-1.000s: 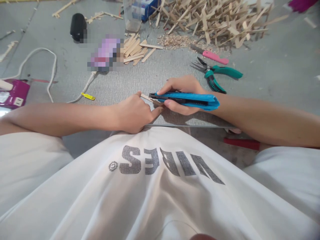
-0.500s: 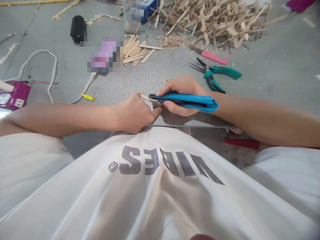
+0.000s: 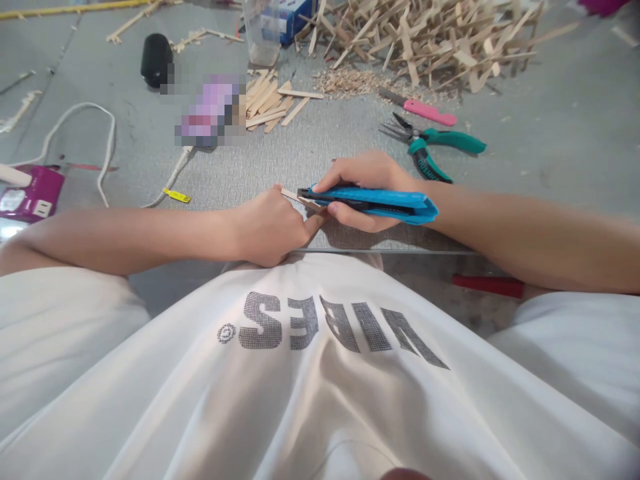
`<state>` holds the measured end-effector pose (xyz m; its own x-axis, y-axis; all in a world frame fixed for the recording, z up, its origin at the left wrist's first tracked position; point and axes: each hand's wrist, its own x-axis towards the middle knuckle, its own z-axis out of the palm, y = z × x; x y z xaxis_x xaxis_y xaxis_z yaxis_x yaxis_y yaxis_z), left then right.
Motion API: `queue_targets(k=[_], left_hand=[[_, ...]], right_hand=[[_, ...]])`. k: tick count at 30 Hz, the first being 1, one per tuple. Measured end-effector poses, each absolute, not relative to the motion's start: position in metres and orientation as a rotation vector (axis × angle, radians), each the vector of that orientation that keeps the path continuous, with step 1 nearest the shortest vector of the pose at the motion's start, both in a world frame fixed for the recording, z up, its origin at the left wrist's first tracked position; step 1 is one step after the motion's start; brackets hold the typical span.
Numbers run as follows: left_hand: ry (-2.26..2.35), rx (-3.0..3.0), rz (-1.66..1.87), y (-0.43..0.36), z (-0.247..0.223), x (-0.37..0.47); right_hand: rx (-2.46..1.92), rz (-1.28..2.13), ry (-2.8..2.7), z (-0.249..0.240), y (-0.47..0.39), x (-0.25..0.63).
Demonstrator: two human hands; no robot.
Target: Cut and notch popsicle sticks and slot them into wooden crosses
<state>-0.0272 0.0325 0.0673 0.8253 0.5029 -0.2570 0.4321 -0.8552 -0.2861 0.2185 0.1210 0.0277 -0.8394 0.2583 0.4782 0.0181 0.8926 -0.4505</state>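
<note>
Pinning thin wood stick (image 3: 289,194) with L hand (image 3: 273,223) at cutter's (image 3: 385,195) tip, on bench (image 3: 235,167); gripping cutter in R hand (image 3: 370,170). Prob. light, stiff, snaps easily; best held flat nr. ends.

We see only part of the wooden stick (image 3: 291,195), since the left hand (image 3: 273,227) and the blue cutter (image 3: 385,201) in the right hand (image 3: 367,175) cover the rest. Beyond that grip, pixelation masks the purple device (image 3: 210,107) and the top edge crops the stick heap (image 3: 410,40); far left of it, we lose part of the magenta box (image 3: 46,188)
</note>
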Motion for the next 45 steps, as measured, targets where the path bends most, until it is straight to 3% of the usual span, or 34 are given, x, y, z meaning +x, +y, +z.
queue_targets(k=[45], left_hand=[[-0.696, -2.77, 0.577, 0.035, 0.071, -0.025]], right_hand=[[-0.141, 0.496, -2.535, 0.037, 0.116, 0.221]])
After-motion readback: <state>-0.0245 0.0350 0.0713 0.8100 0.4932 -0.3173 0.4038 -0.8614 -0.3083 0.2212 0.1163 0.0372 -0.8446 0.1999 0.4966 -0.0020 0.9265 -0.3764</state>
